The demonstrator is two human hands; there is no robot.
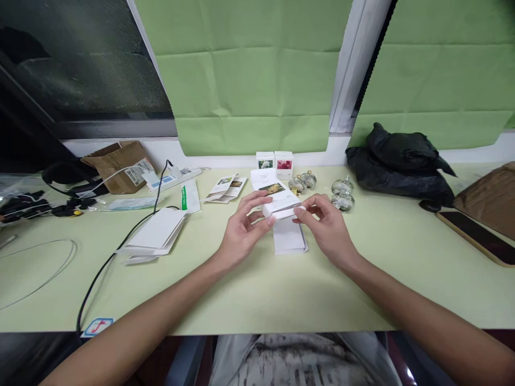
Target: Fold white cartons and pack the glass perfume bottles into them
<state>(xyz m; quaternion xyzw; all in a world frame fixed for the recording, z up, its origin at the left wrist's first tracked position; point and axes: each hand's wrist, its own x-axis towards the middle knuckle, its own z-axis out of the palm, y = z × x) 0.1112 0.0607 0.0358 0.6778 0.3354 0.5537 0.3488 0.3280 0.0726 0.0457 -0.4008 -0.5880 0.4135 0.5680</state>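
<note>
My left hand (243,228) and my right hand (325,222) both grip a small white carton (277,197) with a yellow flower picture, held just above the pale green table (257,289). The fingers of each hand pinch the carton's near end, where a white flap is folded. Under the hands lies a flat white card piece (288,238). Behind the carton stand two small finished boxes (274,162), one with a white flower and one with a red flower. Several round glass bottles (322,188) sit just right of the carton.
A stack of flat white cartons (155,231) lies at left, crossed by a black cable (120,252). Printed flat cartons (226,187), a power strip (173,178), a brown parcel (116,165), a black bag (402,161) and a phone (477,236) ring the table.
</note>
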